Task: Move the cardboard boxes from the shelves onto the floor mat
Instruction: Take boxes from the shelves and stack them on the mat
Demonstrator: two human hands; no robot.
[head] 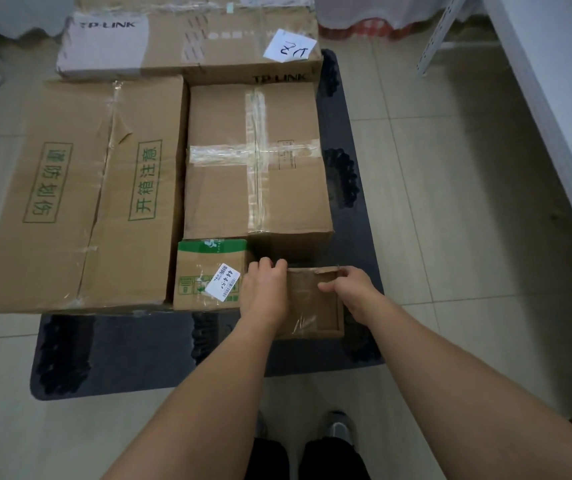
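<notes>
Five boxes sit on the mat point(139, 348) already: a long box point(80, 195), a taped box point(257, 161), a TP-Link box point(187, 43) behind them, a green-topped box point(208, 275), and a small box point(312, 303) at the front right corner. The left hand point(265, 289) and right hand point(350, 289) both hold the small box, fingers curled over its far edge (it looks just about set down). A white shelf point(554, 81) edge shows at right; whether more boxes wait there, I cannot tell.
</notes>
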